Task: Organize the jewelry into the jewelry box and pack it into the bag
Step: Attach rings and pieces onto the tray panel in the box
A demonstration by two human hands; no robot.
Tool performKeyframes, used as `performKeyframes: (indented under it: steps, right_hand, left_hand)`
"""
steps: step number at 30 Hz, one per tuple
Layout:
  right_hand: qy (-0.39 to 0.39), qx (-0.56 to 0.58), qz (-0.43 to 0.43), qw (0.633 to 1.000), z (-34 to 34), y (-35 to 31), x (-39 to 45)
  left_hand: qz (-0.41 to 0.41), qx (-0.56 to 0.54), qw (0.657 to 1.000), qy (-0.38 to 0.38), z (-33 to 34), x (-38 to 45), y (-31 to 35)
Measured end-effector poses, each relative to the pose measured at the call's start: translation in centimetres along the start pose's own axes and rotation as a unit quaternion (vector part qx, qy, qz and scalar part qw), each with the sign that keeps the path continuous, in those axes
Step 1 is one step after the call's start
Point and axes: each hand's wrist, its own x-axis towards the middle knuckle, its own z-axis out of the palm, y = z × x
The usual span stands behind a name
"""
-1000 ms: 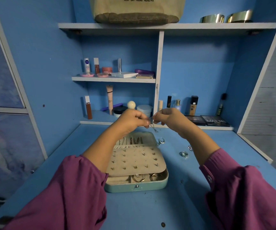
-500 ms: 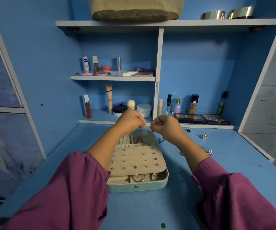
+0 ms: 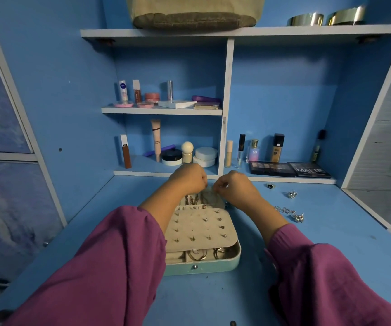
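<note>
Partly filled already: jewelry box open at lower centre of the frame on the table, rings seated in its front slots, studs pinned across the cream earring panel, chains showing in the back section. Just above that back section, left hand and right hand close together, fingers curled in on both, apparently pinching something small between them; too fine to make out what. Probably a chain or earring being fitted in. Still loose on the table at centre right: a dark ring, a spiky silver piece, a silver chain with a second spiky piece. Further out, at top centre on the upper shelf, the bag, untouched. Left to do, by the look of it: remaining pieces in, box shut, box into bag. Roughly halfway, perhaps a little more.
</note>
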Motion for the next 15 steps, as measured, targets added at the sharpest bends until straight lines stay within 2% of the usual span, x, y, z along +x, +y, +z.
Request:
performKeyframes:
  steps: [3,7,15]
  right_hand:
    - [-0.024,-0.037,-0.017,0.999,0.2,0.2,-0.2]
    - [-0.054,-0.087,0.004,0.995,0.1,-0.2,-0.7]
    - [-0.093,-0.137,0.004,0.986,-0.1,-0.6,-0.9]
  left_hand:
    - [-0.013,0.030,0.999,-0.040,0.3,-0.4,-0.2]
    - [-0.009,0.114,0.989,-0.089,0.5,-1.0,0.0]
    - [0.008,0.158,0.981,-0.115,0.0,-1.9,0.5]
